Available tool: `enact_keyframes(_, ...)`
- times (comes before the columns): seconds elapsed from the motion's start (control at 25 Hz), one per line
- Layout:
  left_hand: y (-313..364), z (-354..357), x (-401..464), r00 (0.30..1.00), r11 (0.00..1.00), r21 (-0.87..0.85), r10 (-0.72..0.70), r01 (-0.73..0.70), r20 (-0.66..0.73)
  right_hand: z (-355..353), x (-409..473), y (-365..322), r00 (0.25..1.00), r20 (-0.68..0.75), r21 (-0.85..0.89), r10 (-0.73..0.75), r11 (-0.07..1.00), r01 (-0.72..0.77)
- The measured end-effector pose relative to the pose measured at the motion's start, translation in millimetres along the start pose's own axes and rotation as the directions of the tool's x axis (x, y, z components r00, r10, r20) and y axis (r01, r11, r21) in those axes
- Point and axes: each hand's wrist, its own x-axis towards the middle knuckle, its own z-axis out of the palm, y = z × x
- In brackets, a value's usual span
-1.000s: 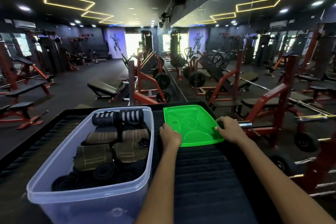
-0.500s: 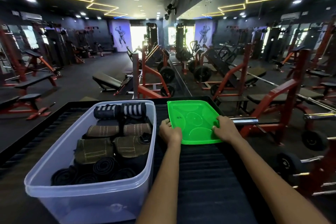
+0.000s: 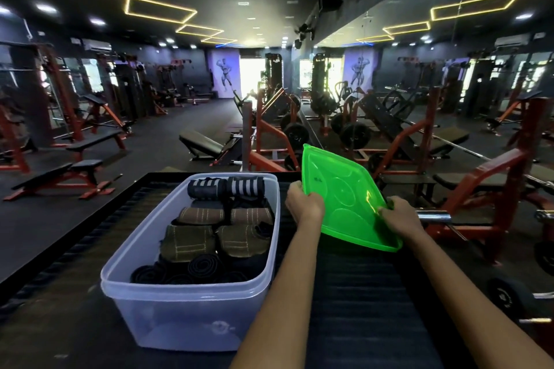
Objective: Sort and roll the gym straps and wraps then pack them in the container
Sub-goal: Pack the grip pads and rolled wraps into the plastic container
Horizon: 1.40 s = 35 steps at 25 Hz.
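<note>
A clear plastic container [image 3: 126,284] stands on the black ribbed platform [image 3: 359,293]. Inside lie rolled wraps: two black-and-white striped rolls [image 3: 224,187] at the far end, olive-brown rolls [image 3: 221,234] in the middle, black coiled straps [image 3: 186,271] at the near end. Just right of the container a bright green lid [image 3: 341,198] is tilted up off the platform. My left hand [image 3: 304,204] grips its left edge and my right hand [image 3: 397,217] grips its near right edge.
A chrome bar end [image 3: 434,216] pokes in just right of my right hand. Red-framed benches and weight machines [image 3: 269,141] stand beyond the platform's far edge, with a mirror wall on the right. The platform drops off at left and right.
Both hands closed on the green lid and lifted it off the platform, tilting its far edge upward. The container has not moved.
</note>
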Motion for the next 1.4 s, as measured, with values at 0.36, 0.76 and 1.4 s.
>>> enact_keyframes(0.36,50,-19,-7,0.999,0.998,-0.056,0.028,-0.026,0.032,-37,-9,-25,0.967,-0.125,0.756,0.223,0.653,-0.053)
enact_keyframes(0.76,83,-97,53,0.988,0.989,-0.013,0.147,-0.147,0.045,-50,-31,-105,0.99,-0.137,0.85,0.04,0.517,0.097)
enact_keyframes(1.4,80,-267,58,0.991,0.964,-0.243,0.124,-0.107,0.056,-8,-81,-238,0.981,0.08,0.812,-0.178,0.582,0.039)
